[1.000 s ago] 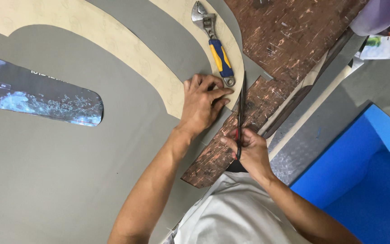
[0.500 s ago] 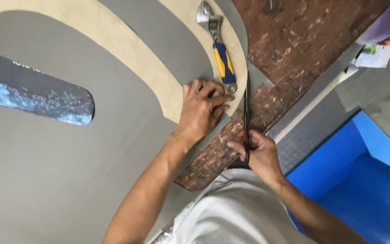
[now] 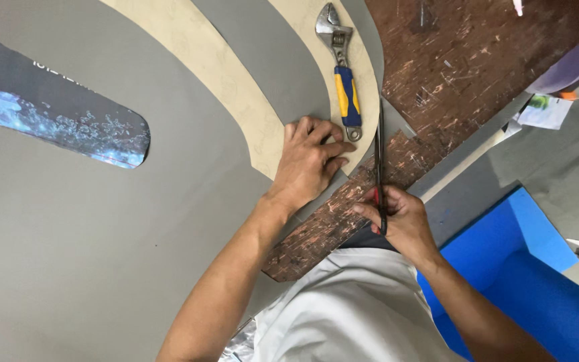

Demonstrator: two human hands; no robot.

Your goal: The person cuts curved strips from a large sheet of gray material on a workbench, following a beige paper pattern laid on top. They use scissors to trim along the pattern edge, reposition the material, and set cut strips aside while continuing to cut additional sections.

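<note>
My left hand (image 3: 311, 163) presses flat on a beige curved paper pattern (image 3: 209, 64) that lies on a large grey sheet (image 3: 88, 255). Just beyond its fingertips an adjustable wrench (image 3: 343, 74) with a blue and yellow handle rests on the pattern. My right hand (image 3: 400, 218) grips the handles of long black scissors (image 3: 379, 157). Their blades run along the pattern's outer edge, right of the wrench, cutting the grey sheet.
A scratched brown wooden tabletop (image 3: 464, 67) shows to the right of the sheet. A blue box (image 3: 524, 268) sits at lower right. A long dark printed strip with blue speckles (image 3: 55, 121) lies on the grey sheet at left. Papers and a purple object (image 3: 567, 67) sit at upper right.
The view has drifted, so everything sits a little lower and further right in frame. The scissors have advanced along the pattern's edge. My left hand stays pressed on the pattern.
</note>
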